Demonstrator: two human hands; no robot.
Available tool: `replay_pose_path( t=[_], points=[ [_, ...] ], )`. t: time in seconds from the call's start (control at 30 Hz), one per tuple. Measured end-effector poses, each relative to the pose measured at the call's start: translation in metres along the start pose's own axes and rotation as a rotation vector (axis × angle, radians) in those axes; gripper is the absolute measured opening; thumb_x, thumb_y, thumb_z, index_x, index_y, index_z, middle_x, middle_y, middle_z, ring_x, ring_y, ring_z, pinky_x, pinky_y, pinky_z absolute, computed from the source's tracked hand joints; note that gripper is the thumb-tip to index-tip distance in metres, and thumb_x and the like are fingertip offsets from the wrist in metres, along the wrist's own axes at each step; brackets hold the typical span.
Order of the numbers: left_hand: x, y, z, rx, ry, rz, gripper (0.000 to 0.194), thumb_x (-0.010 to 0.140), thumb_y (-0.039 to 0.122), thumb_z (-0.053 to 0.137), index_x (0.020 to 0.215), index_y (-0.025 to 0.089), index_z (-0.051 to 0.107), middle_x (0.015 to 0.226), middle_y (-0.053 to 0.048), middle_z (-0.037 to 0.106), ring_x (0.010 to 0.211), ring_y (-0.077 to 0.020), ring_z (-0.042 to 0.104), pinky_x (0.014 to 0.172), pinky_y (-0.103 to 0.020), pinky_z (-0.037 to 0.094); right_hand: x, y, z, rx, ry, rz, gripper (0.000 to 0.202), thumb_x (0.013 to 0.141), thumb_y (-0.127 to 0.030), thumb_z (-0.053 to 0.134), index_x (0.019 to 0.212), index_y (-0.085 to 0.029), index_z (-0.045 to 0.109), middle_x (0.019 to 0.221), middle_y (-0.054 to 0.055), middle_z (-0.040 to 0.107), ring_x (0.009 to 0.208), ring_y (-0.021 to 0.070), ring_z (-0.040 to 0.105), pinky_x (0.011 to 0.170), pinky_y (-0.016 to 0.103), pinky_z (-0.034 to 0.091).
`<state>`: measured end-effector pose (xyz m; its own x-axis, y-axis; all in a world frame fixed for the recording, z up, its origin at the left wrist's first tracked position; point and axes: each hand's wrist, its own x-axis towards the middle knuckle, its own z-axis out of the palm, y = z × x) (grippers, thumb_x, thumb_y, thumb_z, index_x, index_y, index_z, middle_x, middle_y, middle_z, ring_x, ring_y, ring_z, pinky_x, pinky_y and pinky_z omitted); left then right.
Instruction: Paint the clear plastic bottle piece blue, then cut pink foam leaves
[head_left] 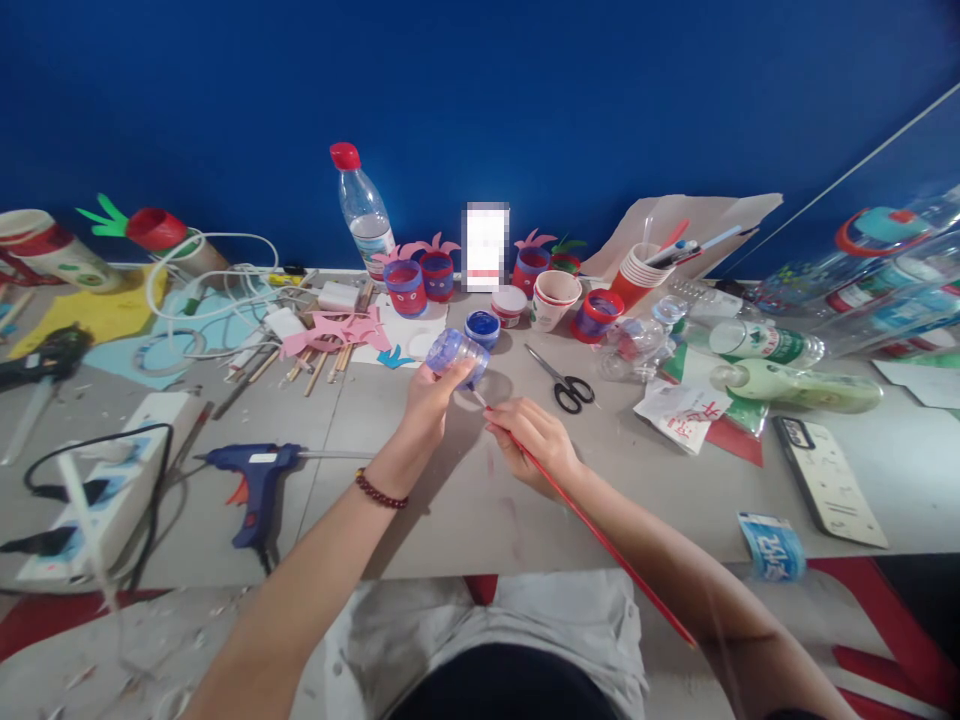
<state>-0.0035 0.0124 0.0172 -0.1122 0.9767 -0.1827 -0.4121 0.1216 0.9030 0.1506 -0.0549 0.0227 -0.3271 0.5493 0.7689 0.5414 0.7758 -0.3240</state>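
My left hand [436, 398] is closed around a clear plastic bottle piece [456, 358] that is partly coated in blue-violet paint. A long red-handled paintbrush [600, 530] is gripped in my right hand [534, 440], its tip at the lower edge of the bottle piece. Whether the bristles touch the plastic I cannot tell. Just beyond my left hand stands an open jar of blue paint [482, 327]. Beside it are a lidded paint jar [509, 305] and white paper cups [555, 300]. Black-handled scissors [568, 388] lie to the right, beyond my right hand.
Painted cups with paper leaves [406, 288] stand at the back near a clear bottle [364, 215]. On the left lie a blue glue gun [255, 475], a power strip [124, 485] and pink paper cutouts [337, 332]. Plastic bottles [765, 342] and a phone [825, 480] occupy the right.
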Motion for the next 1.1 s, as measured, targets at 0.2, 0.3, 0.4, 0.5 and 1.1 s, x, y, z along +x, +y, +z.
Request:
replay_pose_path(
  t=[0.2,0.3,0.4,0.5,1.1],
  points=[
    [0.008,0.001,-0.002,-0.103,-0.013,-0.069,0.037,0.06,0.031,0.09,0.087,0.02,0.068,0.092,-0.003,0.071,0.112,-0.0237,0.064,0.104,-0.038,0.044,0.011,-0.002,-0.009,0.195,0.223,0.225,0.01,0.097,-0.022,0.055,0.099,-0.025,0.064,0.083,0.004,0.073,0.072,0.0167,0.071,0.064,0.03,0.059],
    [0.01,0.003,-0.003,-0.156,-0.042,-0.119,0.037,0.059,0.033,0.089,0.086,0.02,0.068,0.094,-0.004,0.071,0.12,-0.0258,0.061,0.11,-0.041,0.039,0.024,0.002,-0.02,0.33,0.367,0.486,0.007,0.096,-0.032,0.059,0.096,-0.025,0.06,0.079,0.001,0.072,0.069,0.0159,0.071,0.06,0.03,0.061],
    [0.011,0.004,-0.004,-0.22,-0.129,-0.158,0.036,0.06,0.035,0.088,0.086,0.02,0.069,0.099,-0.004,0.073,0.124,-0.0269,0.06,0.113,-0.043,0.037,0.04,0.013,-0.032,0.407,0.398,0.61,0.016,0.092,-0.038,0.064,0.091,-0.023,0.06,0.076,0.0,0.071,0.071,0.0161,0.071,0.059,0.029,0.061],
    [0.011,0.005,-0.006,-0.245,-0.195,-0.196,0.034,0.061,0.035,0.087,0.087,0.021,0.07,0.103,-0.004,0.074,0.122,-0.0263,0.062,0.113,-0.043,0.038,0.055,0.031,-0.04,0.386,0.295,0.648,0.018,0.089,-0.039,0.067,0.091,-0.021,0.065,0.079,0.001,0.071,0.076,0.016,0.071,0.063,0.03,0.062],
    [0.022,0.002,-0.008,-0.164,-0.091,-0.062,0.043,0.053,0.044,0.089,0.084,0.021,0.072,0.097,-0.005,0.073,0.117,-0.0272,0.062,0.108,-0.042,0.041,0.112,0.112,0.002,0.014,-0.164,0.615,0.018,0.089,-0.022,0.062,0.073,-0.018,0.07,0.083,0.008,0.076,0.085,0.0234,0.072,0.088,0.036,0.053]
  ],
)
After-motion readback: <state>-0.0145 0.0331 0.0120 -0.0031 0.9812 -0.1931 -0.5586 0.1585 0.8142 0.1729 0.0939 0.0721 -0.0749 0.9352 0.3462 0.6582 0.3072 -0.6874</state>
